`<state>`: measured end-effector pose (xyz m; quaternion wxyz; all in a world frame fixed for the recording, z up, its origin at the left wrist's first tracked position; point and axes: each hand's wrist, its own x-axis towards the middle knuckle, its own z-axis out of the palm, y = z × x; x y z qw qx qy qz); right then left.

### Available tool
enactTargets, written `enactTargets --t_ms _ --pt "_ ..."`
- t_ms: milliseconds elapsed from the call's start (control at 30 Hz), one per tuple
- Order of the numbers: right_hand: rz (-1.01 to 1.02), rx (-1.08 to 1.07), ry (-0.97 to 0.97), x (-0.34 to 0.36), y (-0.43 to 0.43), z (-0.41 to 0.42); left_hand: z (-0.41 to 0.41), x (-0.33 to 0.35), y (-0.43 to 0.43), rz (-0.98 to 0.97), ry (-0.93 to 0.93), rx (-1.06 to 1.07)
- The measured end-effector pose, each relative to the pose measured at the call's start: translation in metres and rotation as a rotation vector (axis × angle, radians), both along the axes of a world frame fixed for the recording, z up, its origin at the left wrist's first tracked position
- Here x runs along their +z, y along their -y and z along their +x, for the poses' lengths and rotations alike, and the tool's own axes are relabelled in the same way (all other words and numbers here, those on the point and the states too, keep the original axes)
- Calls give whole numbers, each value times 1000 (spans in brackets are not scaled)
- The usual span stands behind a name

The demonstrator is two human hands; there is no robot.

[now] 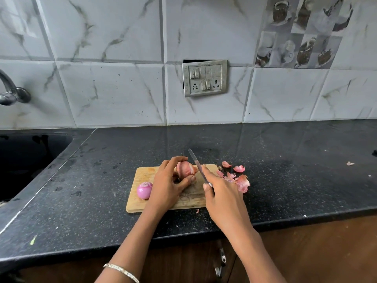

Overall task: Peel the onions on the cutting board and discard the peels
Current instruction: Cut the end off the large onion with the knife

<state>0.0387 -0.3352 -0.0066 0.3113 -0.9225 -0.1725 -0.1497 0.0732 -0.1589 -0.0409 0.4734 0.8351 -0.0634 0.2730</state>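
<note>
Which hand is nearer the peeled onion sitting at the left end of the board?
Left. The left hand, gripping the unpeeled onion, sits just right of the peeled onion. The right hand, holding the knife, is farther right, near the board's right edge.

My left hand [169, 183] grips an unpeeled onion [186, 169] on the wooden cutting board [142, 174], fingers curled over its top, while my right hand [222, 193] holds a knife [197, 166] whose blade angles up and away just beside the onion's right side. A peeled onion [144, 190] sits on the board's left part. Loose pink peels [237, 176] lie on the black counter [285, 170] just right of the board.
</note>
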Motion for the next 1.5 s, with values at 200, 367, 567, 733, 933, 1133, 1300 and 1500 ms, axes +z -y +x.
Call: enactTargets --t_ms 200,367,567,733,933,1133,1300,1500 --pt "-47 -12 -44 -1 -5 -2 2 0 -1 -27 -4 -21" --pt "-69 -21 -29 0 -11 0 3 0 -2 -59 -8 -38" --pt "-112 -57 -31 9 -25 9 2 2 -1 -87 5 -41" --pt "-116 -100 -76 5 -18 -13 3 1 -2 -89 -5 -11" --pt "-124 -113 -106 15 -31 1 3 2 -1 -99 6 6" --pt "-135 -109 -107 6 -17 -14 3 2 -1 -90 18 24" --pt "-124 -127 -103 9 -22 -8 3 2 -1 -91 26 30" --pt "-136 -100 -114 12 -24 -2 3 0 0 -95 45 40"
